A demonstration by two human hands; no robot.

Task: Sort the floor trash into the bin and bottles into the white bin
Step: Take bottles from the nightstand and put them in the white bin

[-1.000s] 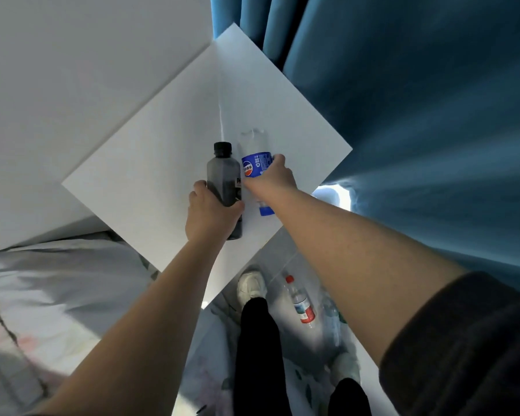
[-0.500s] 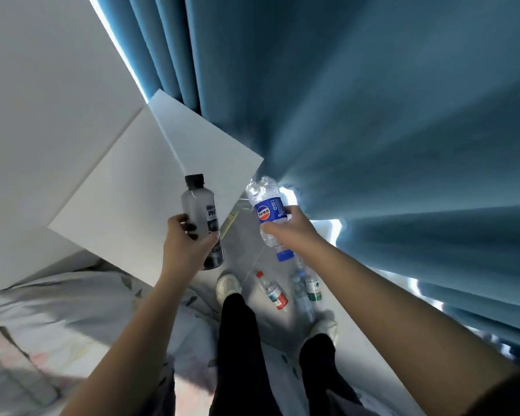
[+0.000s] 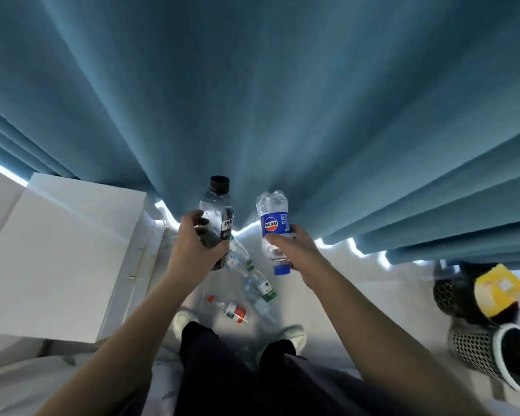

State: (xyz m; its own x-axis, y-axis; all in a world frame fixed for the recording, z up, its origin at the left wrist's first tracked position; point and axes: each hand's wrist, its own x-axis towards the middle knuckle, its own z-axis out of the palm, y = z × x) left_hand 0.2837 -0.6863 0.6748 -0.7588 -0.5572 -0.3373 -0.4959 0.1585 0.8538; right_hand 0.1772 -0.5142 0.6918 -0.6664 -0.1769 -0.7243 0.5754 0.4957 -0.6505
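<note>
My left hand (image 3: 194,238) grips a clear bottle with a black cap and black label (image 3: 217,205), held upright. My right hand (image 3: 291,250) grips a crumpled clear bottle with a blue label (image 3: 274,220), turned upside down so its blue cap points at the floor. Both are raised in front of the blue curtain. Several more plastic bottles lie on the floor below, among them one with a green label (image 3: 264,288) and one with a red cap and red label (image 3: 231,309). At the far right a white mesh bin (image 3: 490,354) lies tilted, its opening toward me.
A white cabinet (image 3: 63,259) stands at the left. The blue curtain (image 3: 282,100) hangs across the whole back. A dark mesh bin (image 3: 460,295) holding a yellow package (image 3: 499,288) sits at the right, above the white bin. My legs and white shoes are below.
My view has swung right, off the white cabinet and onto the curtain and floor, bringing the two bins into sight. Both hands keep their bottles and have moved right with me.
</note>
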